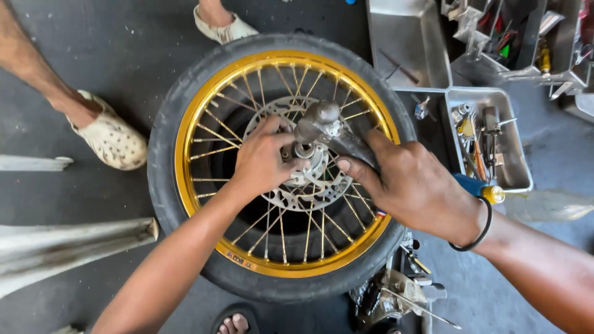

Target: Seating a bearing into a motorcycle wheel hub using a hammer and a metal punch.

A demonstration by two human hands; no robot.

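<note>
A: Where was the wheel (278, 167) lying?

B: Flat on the dark floor (93, 49), black tyre (179, 105) around a gold rim (204, 105) with thin spokes (272, 216), brake disc (309, 192) facing up at the centre.

A: And the hands?

B: Both at the hub. The left hand (263, 161) was curled over the hub's left side, fingers bent and pressing on it. The right hand (414, 185) was clenched around a grey metal tool (328, 127) whose rounded head sat over the axle hole.

A: How would that wheel handle?

B: I'd judge it heavy and stiff; the tyre is the safe place to grip. The spokes look thin, and the disc edge is probably sharp and greasy, so I'd keep fingers off those.

A: Any containers?

B: Two metal trays at the right. The nearer tray (520, 167) held screwdrivers and small hand tools, too jumbled to name each. The farther tray (433, 55) held only a thin rod or two. A blue handle with a yellow cap (479, 188) lay just beside the right wrist.

A: Anyone else about?

B: Another person's feet in pale clogs (114, 139) stood beyond the wheel, and bare toes (234, 323) showed at the near edge.
</note>
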